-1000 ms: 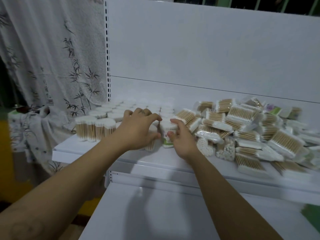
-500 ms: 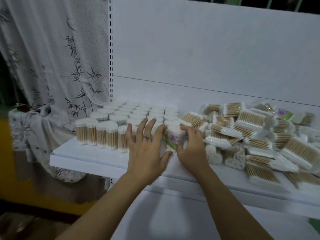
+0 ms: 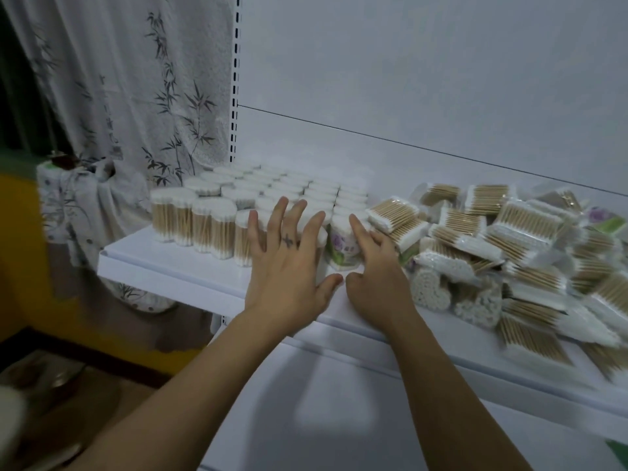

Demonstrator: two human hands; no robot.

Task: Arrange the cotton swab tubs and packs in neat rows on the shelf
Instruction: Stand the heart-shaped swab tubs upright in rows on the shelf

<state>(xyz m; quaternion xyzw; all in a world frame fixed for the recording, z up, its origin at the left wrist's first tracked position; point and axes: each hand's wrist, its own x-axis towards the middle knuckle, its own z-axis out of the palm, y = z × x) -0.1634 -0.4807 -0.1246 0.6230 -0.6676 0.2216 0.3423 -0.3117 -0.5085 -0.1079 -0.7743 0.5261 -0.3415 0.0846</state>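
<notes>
The left hand (image 3: 289, 266) is spread wide and flat, its fingers (image 3: 277, 215) straight and splayed against the near face of the tubs (image 3: 272, 188), with the thumb lying low on the shelf (image 3: 163, 266) edge; it holds nothing. The tubs stand upright in close rows on the left part of the shelf, white tops level, reaching from the near edge back toward the back panel (image 3: 407, 79). At the right end of the near row stands the floral tub (image 3: 339, 246), upright and touching its neighbours. The right hand (image 3: 377, 266) is set against that tub's right side: the index finger (image 3: 356, 226) lies straight along it, the thumb sits low near its base, just beside the left thumb, and the other fingers are bent; whether it truly grips the tub or only pushes it I cannot tell. Just right of that hand the packs (image 3: 492, 232) lie in a loose heap, tilted and overlapping, spreading to the right edge of view, some of them blurred. A curtain (image 3: 136, 96) with a bamboo print hangs left of the shelf, and a lower shelf (image 3: 339, 419) shows nearer, under the forearms
</notes>
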